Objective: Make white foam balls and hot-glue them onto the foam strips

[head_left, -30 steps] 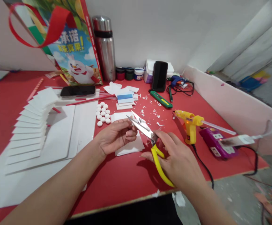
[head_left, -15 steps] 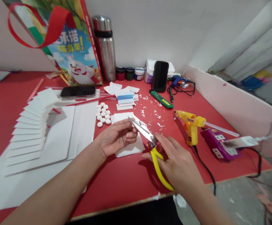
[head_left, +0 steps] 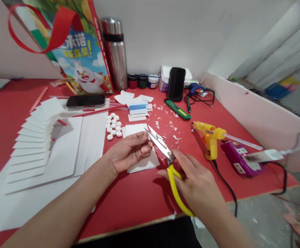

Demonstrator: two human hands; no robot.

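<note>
My right hand (head_left: 195,179) grips the yellow-handled scissors (head_left: 175,187), whose blades are slightly apart and point up and left. The blade tips are at the fingers of my left hand (head_left: 130,151), which pinch something small and whitish, mostly hidden by the fingers and blades. Below both hands' working spot lies a stack of white sheets (head_left: 144,163) on the red table (head_left: 134,199). Just left of the stack is a group of small white discs (head_left: 110,131).
A curved stepped row of white pieces (head_left: 29,156) stands on white boards at left. Behind are a phone (head_left: 85,100), a steel flask (head_left: 115,55) and a gift bag (head_left: 88,69). Rightward are a green cutter (head_left: 177,109), yellow glue gun (head_left: 211,137) and purple power strip (head_left: 239,158).
The scissors have shifted slightly right and down with my right hand, and their blades look a little wider apart. My left hand's fingertips have moved slightly.
</note>
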